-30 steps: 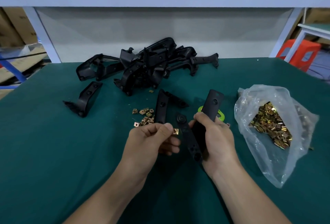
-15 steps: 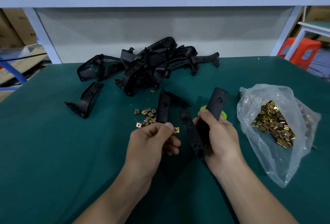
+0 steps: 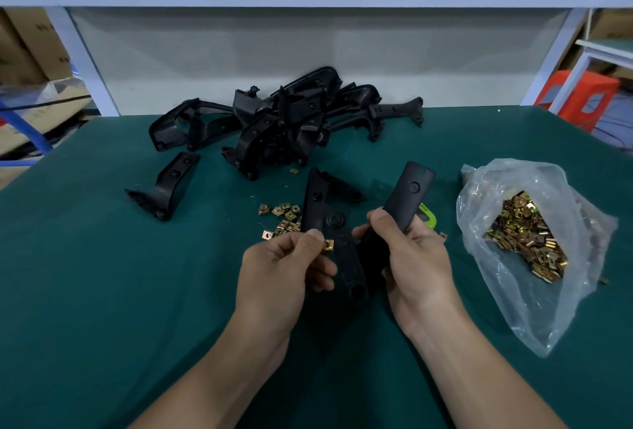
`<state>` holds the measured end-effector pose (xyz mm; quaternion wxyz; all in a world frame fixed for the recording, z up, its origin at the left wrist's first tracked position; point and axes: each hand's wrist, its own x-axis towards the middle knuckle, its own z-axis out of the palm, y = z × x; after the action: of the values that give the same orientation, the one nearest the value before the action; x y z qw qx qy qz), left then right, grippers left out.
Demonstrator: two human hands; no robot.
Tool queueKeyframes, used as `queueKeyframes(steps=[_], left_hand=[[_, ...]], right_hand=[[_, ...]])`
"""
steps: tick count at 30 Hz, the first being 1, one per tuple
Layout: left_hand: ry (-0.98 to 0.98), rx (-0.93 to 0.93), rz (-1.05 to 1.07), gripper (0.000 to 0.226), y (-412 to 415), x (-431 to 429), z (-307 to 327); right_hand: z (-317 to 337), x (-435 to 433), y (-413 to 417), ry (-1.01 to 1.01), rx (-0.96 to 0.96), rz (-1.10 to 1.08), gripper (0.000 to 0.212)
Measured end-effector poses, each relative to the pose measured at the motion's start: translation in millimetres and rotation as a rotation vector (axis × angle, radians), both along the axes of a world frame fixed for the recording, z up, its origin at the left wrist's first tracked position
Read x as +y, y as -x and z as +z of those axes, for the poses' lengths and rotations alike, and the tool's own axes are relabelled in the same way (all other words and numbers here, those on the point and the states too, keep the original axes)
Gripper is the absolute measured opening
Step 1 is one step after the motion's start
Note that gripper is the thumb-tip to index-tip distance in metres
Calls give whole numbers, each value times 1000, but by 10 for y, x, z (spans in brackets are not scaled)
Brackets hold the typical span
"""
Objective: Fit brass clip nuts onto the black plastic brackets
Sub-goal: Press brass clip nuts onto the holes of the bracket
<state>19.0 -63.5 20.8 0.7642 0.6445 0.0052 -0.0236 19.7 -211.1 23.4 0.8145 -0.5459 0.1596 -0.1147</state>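
Note:
My right hand (image 3: 411, 257) grips a black plastic bracket (image 3: 404, 195) by its middle, above the green table. One arm of the bracket points up and away, the other arm (image 3: 346, 257) slants down between my hands. My left hand (image 3: 284, 267) pinches a brass clip nut (image 3: 329, 244) between thumb and fingers, right beside that lower arm. A small heap of loose clip nuts (image 3: 281, 214) lies on the mat just beyond my left hand. Another black bracket (image 3: 317, 202) lies behind it.
A pile of black brackets (image 3: 284, 120) sits at the back of the green table (image 3: 102, 274), with a single bracket (image 3: 168, 185) to its left. An open clear plastic bag (image 3: 534, 233) full of brass clip nuts lies at the right. A green object (image 3: 426, 216) peeks out behind my right hand.
Both hands have stayed almost in place. The bracket in my right hand has tilted slightly, and the clip nut stays next to its lower arm.

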Motion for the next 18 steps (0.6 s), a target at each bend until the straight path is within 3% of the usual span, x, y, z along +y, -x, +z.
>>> queueKeyframes(steps=[4,12,18], left_hand=[[38,59,31,55,-20,-3,33],[113,145,128,48,22,-67,-14],[-42,30,186,49,46,-64,-39]], right_hand=[[0,21,6,21,2,20,14],[-84,93,-8,110,-89,-57,19],[-148,120,-8,79,-90,-110,18]])
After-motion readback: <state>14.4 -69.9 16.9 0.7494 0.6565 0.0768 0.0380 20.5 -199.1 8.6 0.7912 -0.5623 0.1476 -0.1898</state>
